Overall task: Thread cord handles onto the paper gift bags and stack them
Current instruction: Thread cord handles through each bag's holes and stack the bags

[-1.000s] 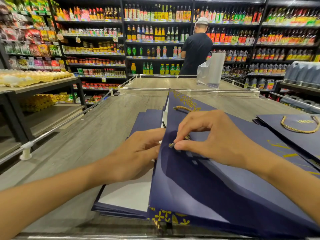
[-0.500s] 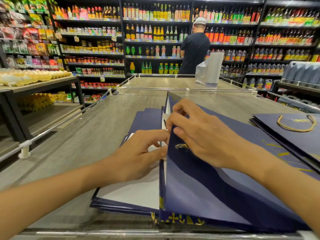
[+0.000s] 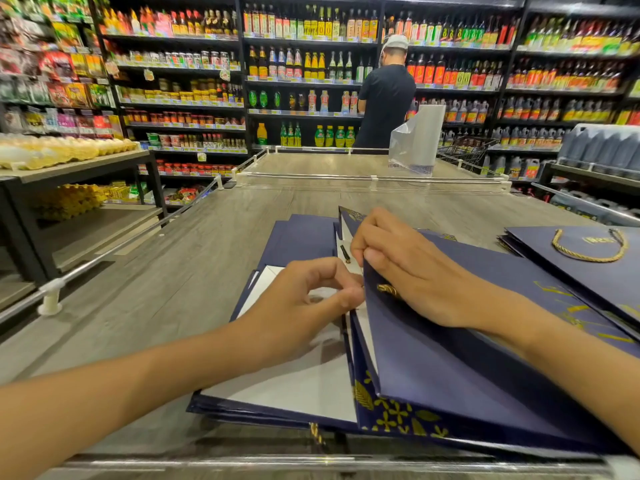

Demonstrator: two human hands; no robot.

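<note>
1. Gift bag (image 3: 450, 358), the navy one with the gold leaf print, is right up front on the table. It lies on a pile of flat bags, with its front panel lifted and leaning right so the white inside shows.
2. Only a short gold bit of the cord (image 3: 388, 289) shows, poking out of that panel just under the right palm.
3. Right hand (image 3: 412, 271) comes in over the top, fingers curled round the panel's upper edge and gripping it.
4. Left hand (image 3: 304, 299) sits over the white inside. Its fingers are curled and the thumb tip is right at the panel's left edge. Honestly can't tell if it's pinching anything.
5. Pile of flat bags (image 3: 301, 237) sticks out beyond and to the left of the open one, same navy colour.
6. Off to the right, apart from that pile, are more navy bags (image 3: 571, 282). The top one has a gold rope handle (image 3: 588, 249) on it.
7. Table (image 3: 173, 289) is grey wood-look, with a clear rail (image 3: 374, 178) across the far side and a roll of plastic bags (image 3: 419, 136) standing behind the rail.
8. Further back, a person in a dark shirt (image 3: 386, 95) faces shelves of bottles (image 3: 304, 67), back turned. Egg trays (image 3: 62, 148) are on a stand to the left.
</note>
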